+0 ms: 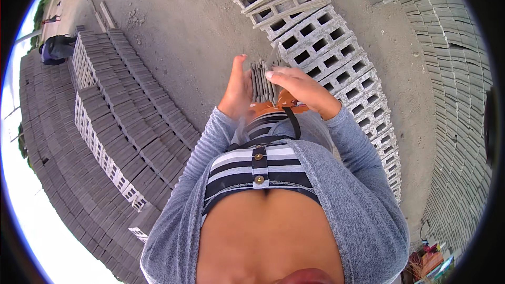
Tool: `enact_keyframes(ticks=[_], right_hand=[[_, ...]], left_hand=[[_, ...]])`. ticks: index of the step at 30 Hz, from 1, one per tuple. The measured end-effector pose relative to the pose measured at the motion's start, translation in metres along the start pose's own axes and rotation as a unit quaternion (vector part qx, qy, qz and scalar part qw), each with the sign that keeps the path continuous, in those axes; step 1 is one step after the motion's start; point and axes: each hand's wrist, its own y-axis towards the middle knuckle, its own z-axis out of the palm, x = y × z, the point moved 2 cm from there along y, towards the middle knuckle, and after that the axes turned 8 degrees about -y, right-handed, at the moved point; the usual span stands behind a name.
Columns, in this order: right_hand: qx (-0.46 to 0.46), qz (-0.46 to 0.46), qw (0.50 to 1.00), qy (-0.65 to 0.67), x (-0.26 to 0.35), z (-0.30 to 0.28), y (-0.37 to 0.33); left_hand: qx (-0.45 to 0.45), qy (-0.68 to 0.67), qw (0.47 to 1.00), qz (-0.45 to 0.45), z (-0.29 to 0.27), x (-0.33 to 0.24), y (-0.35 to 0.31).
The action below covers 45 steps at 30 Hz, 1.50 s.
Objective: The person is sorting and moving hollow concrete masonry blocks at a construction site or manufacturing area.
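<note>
Both my hands reach forward in front of my waist, on either side of a row of thin grey slabs (262, 81) with rough edges. My left hand (238, 92) is at the row's left side, one digit pointing up and away from me, its palm turned inward. From the right, my right hand (302, 88) stretches its fingers toward the slabs, and its fingertips overlap their right end in the picture. Neither hand is seen wrapped round anything. Some blur lies about the fingers, and whether the palms touch the slabs I cannot tell.
A long curving row of hollow concrete blocks (344, 63) runs close on my right. Large block stacks stand at the left (126, 105) and far right (457, 110). Dusty ground (173, 37) lies between. A bent-over person (57, 50) is beside the left stacks.
</note>
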Motion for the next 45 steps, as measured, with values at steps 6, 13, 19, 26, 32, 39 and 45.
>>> enact_keyframes(ticks=[6, 13, 19, 26, 32, 39, 45], right_hand=[[-0.18, -0.019, 0.983, 0.04, -0.074, -0.121, 0.016], [-0.165, -0.018, 0.945, 0.28, -0.124, -0.087, 0.076], [-0.447, -0.093, 0.89, 0.015, -0.159, -0.107, 0.068], [-0.371, -0.057, 0.83, 0.412, -0.156, -0.112, 0.056], [-0.279, 0.002, 0.861, 0.425, -0.161, -0.103, 0.081], [-0.309, -0.06, 0.811, 0.493, -0.135, -0.071, 0.116], [-0.316, -0.068, 0.791, 0.52, -0.128, -0.081, 0.12]], left_hand=[[-0.443, 0.364, 0.812, 0.105, 0.006, -0.013, 0.057], [-0.299, 0.559, 0.756, 0.163, 0.071, -0.013, 0.087], [-0.388, 0.456, 0.8, 0.029, 0.083, -0.024, 0.115], [-0.28, 0.525, 0.804, -0.023, 0.07, -0.041, 0.128], [-0.247, 0.591, 0.768, -0.008, 0.061, -0.05, 0.138], [-0.235, 0.688, 0.665, -0.169, 0.051, -0.063, 0.14], [-0.289, 0.711, 0.61, -0.195, 0.041, -0.07, 0.148]])
